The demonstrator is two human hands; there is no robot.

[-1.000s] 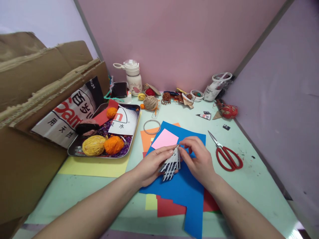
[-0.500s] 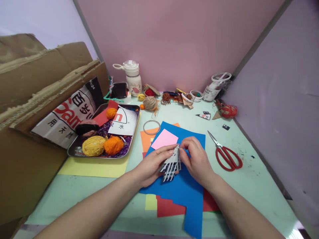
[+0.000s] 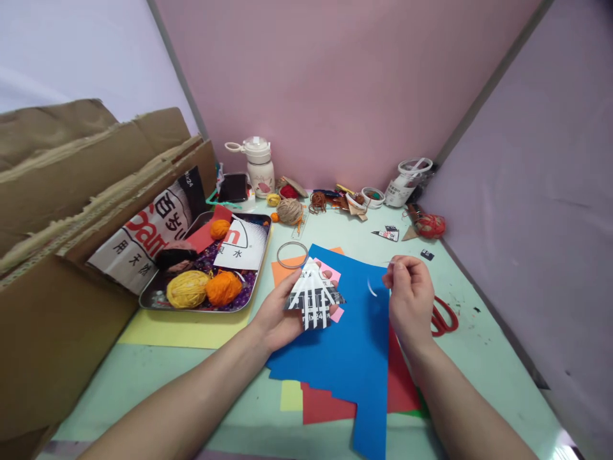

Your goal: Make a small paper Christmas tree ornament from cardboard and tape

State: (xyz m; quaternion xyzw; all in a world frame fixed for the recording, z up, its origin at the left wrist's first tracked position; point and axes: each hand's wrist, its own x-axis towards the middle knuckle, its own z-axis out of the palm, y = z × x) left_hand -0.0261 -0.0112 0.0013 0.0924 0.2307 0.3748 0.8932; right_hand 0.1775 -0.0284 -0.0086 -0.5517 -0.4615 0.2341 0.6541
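Note:
My left hand point(image 3: 282, 313) grips a small black-and-white woven paper piece point(image 3: 312, 297) and holds it upright over the blue paper sheet point(image 3: 357, 348). To its right, my right hand point(image 3: 407, 297) is pinched shut on a thin white paper strip point(image 3: 371, 287) that curls off its fingertips. The two hands are apart. A pink paper square point(image 3: 330, 276) lies on the blue sheet, partly hidden behind the woven piece. Red scissors point(image 3: 443, 316) lie just right of my right hand, partly covered by it.
A metal tray point(image 3: 158, 299) with yellow and orange yarn balls stands at the left, beside a cardboard box point(image 3: 62, 255). A metal ring point(image 3: 292, 253), a twine ball point(image 3: 289, 211), a bottle point(image 3: 261, 167) and small clutter line the back wall. Red, yellow and orange sheets lie under the blue one.
My right hand has pulled away to the right with a thin white strip. My left hand has lifted and turned the woven piece upright. The camera has tipped slightly.

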